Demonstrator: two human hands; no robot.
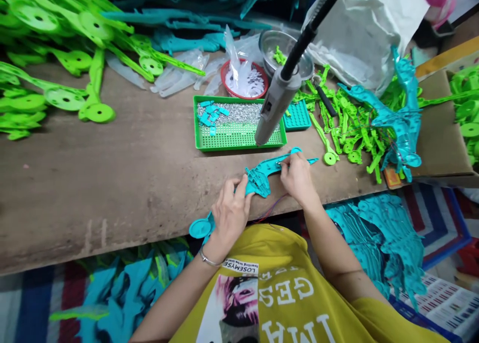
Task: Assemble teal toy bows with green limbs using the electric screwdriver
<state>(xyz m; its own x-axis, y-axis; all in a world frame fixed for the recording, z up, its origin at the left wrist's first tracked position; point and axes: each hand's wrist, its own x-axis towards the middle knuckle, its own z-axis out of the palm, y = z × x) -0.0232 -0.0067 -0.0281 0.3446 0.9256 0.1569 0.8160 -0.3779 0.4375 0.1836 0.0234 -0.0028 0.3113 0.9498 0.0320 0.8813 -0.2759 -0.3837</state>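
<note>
A long turquoise plastic toy part (pixel 258 181) lies on the wooden bench in front of me, its ribbed inner side facing up. My left hand (pixel 231 208) is closed on its left portion, hiding some of it; a round turquoise end (pixel 200 228) shows beyond the wrist. Over the narrow right section, my right hand (pixel 298 179) is pinched, fingertips touching the part. Something small and silvery shows at those fingertips, too small to name. Thin red and blue wires (pixel 270 209) run from beneath the part toward the bench edge.
Ahead stands a green tray (pixel 239 142) of small metal pieces and turquoise bits. An electric screwdriver (pixel 275 106) hangs above it. Green parts (pixel 348 118) lie right, beside a cardboard box (pixel 445 133); more green parts (pixel 56 58) pile left. Behind are a red basket (pixel 224 78) and metal bowl (pixel 309 66).
</note>
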